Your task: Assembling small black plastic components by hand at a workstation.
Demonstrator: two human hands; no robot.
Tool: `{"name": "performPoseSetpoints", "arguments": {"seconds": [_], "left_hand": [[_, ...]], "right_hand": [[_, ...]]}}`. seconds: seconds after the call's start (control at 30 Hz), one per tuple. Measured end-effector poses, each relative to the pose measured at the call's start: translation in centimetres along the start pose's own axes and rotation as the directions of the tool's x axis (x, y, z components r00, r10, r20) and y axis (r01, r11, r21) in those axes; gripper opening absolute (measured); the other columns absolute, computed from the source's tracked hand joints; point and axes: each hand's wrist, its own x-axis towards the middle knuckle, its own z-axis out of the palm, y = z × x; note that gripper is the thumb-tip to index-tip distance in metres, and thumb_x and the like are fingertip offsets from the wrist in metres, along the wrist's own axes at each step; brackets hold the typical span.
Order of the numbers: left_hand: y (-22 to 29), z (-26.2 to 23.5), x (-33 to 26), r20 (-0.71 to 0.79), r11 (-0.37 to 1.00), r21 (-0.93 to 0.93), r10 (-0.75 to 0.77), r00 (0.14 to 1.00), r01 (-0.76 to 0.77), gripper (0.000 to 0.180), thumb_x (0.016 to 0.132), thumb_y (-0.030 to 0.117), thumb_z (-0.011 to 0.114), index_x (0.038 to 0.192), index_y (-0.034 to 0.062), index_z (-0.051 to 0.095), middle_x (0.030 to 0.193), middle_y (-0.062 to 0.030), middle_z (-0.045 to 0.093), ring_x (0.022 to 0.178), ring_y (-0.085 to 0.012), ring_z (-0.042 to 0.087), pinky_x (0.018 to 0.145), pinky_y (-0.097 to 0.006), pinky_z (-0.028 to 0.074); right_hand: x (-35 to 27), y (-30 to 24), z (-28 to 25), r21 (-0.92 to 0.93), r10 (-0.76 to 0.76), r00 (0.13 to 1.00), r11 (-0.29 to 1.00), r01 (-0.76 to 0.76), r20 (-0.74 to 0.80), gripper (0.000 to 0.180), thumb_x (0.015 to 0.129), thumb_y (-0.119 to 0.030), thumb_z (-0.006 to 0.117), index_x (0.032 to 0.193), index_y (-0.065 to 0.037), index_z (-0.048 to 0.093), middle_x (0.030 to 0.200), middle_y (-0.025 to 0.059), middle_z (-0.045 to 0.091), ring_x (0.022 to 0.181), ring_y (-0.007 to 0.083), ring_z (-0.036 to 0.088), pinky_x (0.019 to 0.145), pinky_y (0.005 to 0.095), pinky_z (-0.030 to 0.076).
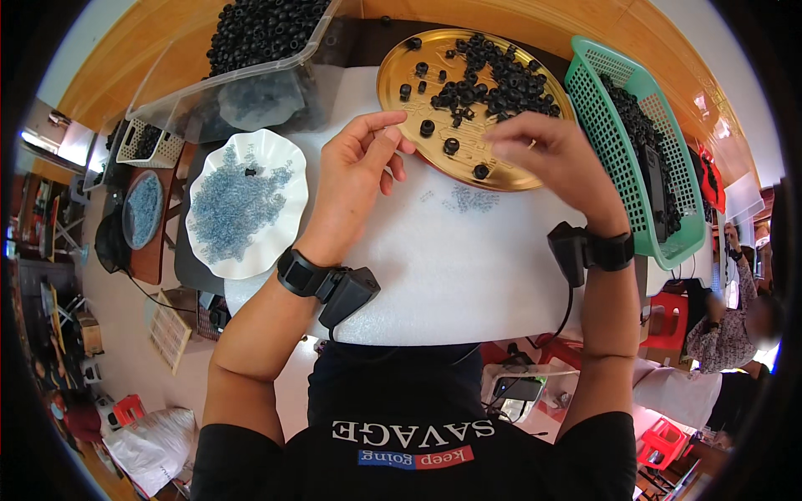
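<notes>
The head camera looks down on a white table top (pixel 451 275). The left hand (pixel 359 171) is raised just near the round gold metal tray (pixel 397 79), with thumb and forefinger pressed together at the tips; what they pinch is too small to tell, maybe one clear ring. The right hand (pixel 555 159) hovers over the near right edge of the same tray, its fingers curled down and close together, and I cannot tell if they hold something. On the tray lie many small black rubber rings (pixel 493 79), heaped at the far right and scattered at the left. Between the two hands, on the table just near the tray, is a little group of small clear rings (pixel 468 199).

To the left stands a white wavy-edged plate (pixel 288 159) full of pale blue clear rings (pixel 234 209). Far left is a clear plastic box (pixel 167 100) with more black rings. To the right, touching the tray, is a green plastic mesh basket (pixel 589 75) that also holds black parts. Both wrists carry black bands with small devices.
</notes>
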Motion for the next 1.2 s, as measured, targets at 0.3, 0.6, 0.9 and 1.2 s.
{"name": "performPoseSetpoints", "arguments": {"seconds": [0.3,0.6,0.9,1.2], "left_hand": [[0.3,0.0,-0.4,0.095,0.998,0.062,-0.004,0.996,-0.002,0.024,0.096,0.014,0.053,0.116,0.0042,0.061,0.086,-0.0013,0.064,0.067,-0.0056,0.054,0.055,-0.018,0.040],[0.2,0.6,-1.1,0.336,0.817,0.233,0.441,0.832,-0.527,0.030,0.087,0.005,0.064,0.117,0.0071,0.061,0.111,-0.0063,0.054,0.086,-0.0101,0.056,0.068,-0.020,0.046],[1.1,0.7,-1.6,0.358,0.776,0.275,0.466,0.809,-0.568,0.026,0.083,0.001,0.066,0.109,0.0069,0.066,0.113,-0.0080,0.053,0.096,-0.0139,0.055,0.073,-0.023,0.048],[0.8,0.6,-1.5,0.331,0.815,0.207,0.463,0.822,-0.542,0.027,0.082,-0.002,0.066,0.107,0.0057,0.063,0.111,-0.0074,0.052,0.096,-0.0139,0.055,0.074,-0.023,0.047]], "right_hand": [[0.1,0.9,1.7,-0.470,-0.081,0.980,0.868,0.160,0.184,0.018,0.080,-0.012,0.068,0.095,-0.004,0.070,0.081,0.0105,0.064,0.072,0.0218,0.060,0.066,0.0310,0.047],[-0.4,-0.5,2.4,0.597,0.149,0.947,0.745,-0.298,0.286,0.025,0.088,-0.017,0.066,0.108,-0.002,0.066,0.080,0.0014,0.061,0.069,0.0102,0.056,0.066,0.0253,0.048],[-0.6,-0.4,4.3,0.769,0.027,0.947,0.576,-0.277,0.321,0.043,0.087,-0.009,0.064,0.128,-0.005,0.049,0.103,0.0051,0.060,0.083,0.0126,0.059,0.070,0.0272,0.048],[-0.7,-1.0,4.7,0.731,0.020,0.965,0.648,-0.213,0.263,0.057,0.086,-0.006,0.063,0.138,-0.005,0.040,0.112,0.0091,0.060,0.095,0.0142,0.058,0.075,0.0277,0.048]]}}
